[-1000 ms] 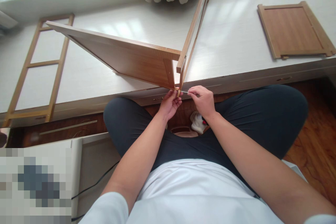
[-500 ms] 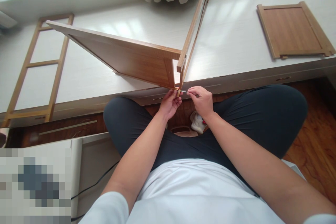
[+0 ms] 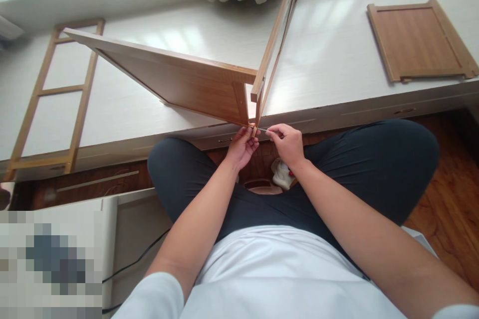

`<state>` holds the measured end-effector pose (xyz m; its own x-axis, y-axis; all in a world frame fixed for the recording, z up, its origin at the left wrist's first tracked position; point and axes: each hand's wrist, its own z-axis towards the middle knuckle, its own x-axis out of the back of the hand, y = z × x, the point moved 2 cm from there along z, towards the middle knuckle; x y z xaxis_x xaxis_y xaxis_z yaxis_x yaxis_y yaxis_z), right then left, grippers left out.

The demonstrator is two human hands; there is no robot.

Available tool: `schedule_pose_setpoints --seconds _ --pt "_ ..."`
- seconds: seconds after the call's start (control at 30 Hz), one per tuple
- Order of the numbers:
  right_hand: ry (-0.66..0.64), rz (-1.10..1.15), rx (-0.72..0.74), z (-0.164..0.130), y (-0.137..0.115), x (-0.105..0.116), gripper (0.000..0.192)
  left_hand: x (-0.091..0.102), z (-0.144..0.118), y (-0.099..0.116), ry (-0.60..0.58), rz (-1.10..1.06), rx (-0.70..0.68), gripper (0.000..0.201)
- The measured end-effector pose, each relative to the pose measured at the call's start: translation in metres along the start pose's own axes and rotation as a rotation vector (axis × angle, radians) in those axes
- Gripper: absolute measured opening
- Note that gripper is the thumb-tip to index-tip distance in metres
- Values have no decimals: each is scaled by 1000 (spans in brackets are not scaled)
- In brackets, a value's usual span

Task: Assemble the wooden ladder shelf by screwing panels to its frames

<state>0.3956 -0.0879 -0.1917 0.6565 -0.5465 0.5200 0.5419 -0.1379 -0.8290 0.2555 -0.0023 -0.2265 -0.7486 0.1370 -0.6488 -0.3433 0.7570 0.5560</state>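
Almost nothing is changed since a second ago: the frame corner [image 3: 255, 131] is pinched by the left hand [image 3: 242, 147], while a thin metal tool [image 3: 264, 130] is gripped at three o'clock by the closed right hand [image 3: 287, 144].

Person wears white short-sleeve top, sleeves ending above the elbows, forearms bare. Dark grey-blue trousers. Left hand [image 3: 242, 148] and right hand [image 3: 288, 145] bare, no gloves, no rings visible.

Both bare forearms reach forward; left hand [image 3: 243, 147] and right hand [image 3: 289, 144] meet, fingers [image 3: 275, 133] pinched shut.
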Motion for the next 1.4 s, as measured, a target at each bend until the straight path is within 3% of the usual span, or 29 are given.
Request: schedule_pose_setpoints --seconds 0.8,1.4 --pt "-20 109 -146 -3 4 -4 20 -2 -2 0 -3 4 0 19" --pt "-44 131 -129 -3 3 -5 16 -2 -2 0 -9 6 -1 18"
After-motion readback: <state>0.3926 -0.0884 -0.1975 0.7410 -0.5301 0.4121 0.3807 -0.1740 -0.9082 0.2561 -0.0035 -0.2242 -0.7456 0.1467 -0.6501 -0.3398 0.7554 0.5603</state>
